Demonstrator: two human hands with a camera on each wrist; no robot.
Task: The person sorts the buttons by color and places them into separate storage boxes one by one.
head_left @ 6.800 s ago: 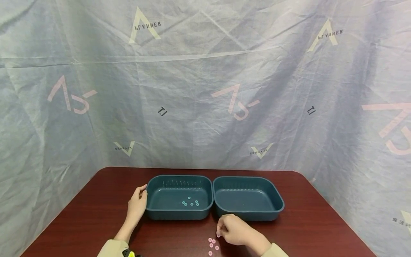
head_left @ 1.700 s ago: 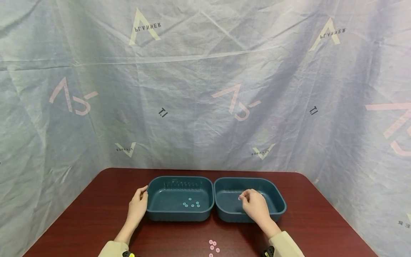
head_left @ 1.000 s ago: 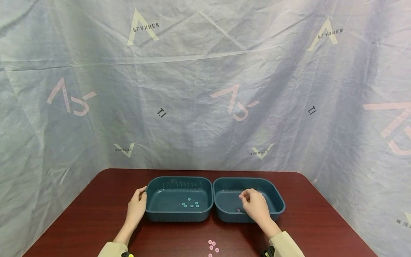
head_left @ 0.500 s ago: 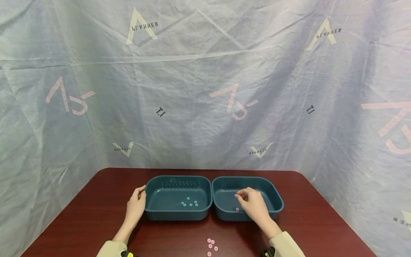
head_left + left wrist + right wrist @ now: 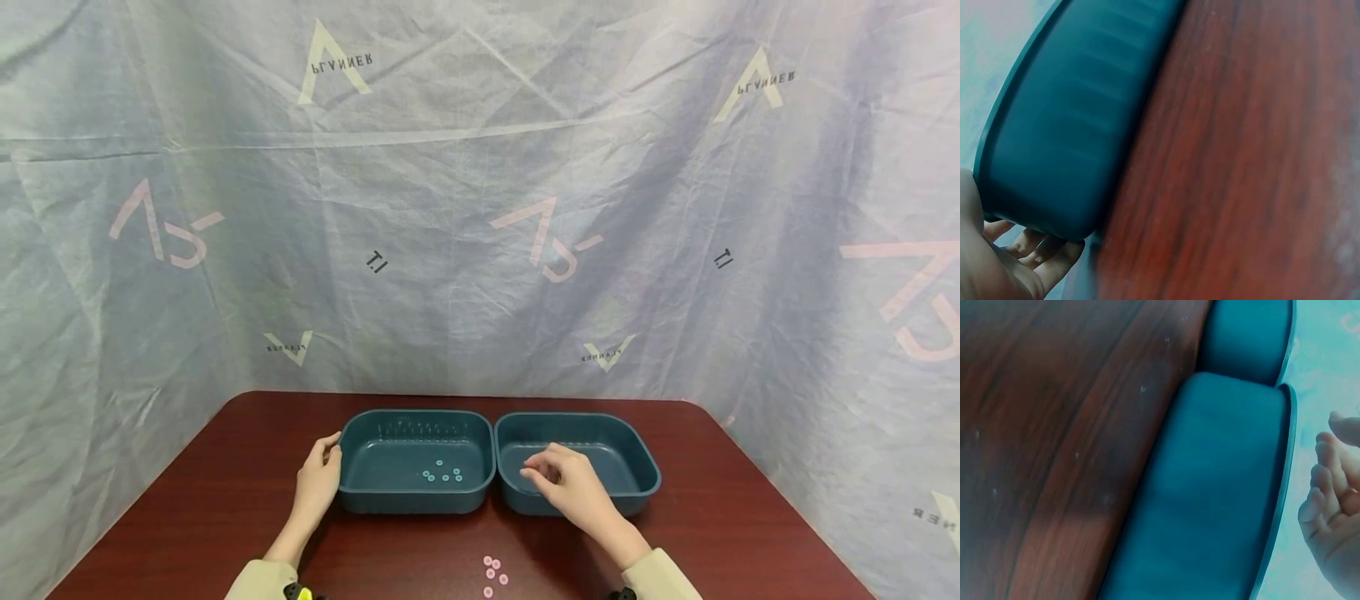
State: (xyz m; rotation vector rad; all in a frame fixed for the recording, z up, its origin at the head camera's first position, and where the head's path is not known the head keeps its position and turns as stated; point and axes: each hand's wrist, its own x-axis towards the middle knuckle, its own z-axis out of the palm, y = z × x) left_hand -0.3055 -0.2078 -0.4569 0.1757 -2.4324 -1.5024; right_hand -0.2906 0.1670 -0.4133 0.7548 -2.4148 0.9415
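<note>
At the left end of the left dark teal tray [image 5: 416, 502], my left hand [image 5: 318, 479] grips the side. In the left wrist view its curved fingers [image 5: 1063, 265] meet the outer wall. Several small light-blue buttons [image 5: 446, 477] lie on that tray's floor. My right hand [image 5: 567, 485] is over the front left part of the right teal tray [image 5: 630, 504], thumb and fingers apart with nothing between them. In the right wrist view this hand is above the rim level. Several pink buttons [image 5: 491, 573] lie on the table before the trays. The pink button in the right tray is hidden.
The two trays stand side by side on a dark red wooden table [image 5: 225, 500]. Behind and beside the table hangs a grey printed cloth [image 5: 450, 208].
Earlier, my right hand carried a pink button from the table over the right tray and let it drop inside. Since then it has moved left and toward me, fingers spreading. My left hand stays put.
</note>
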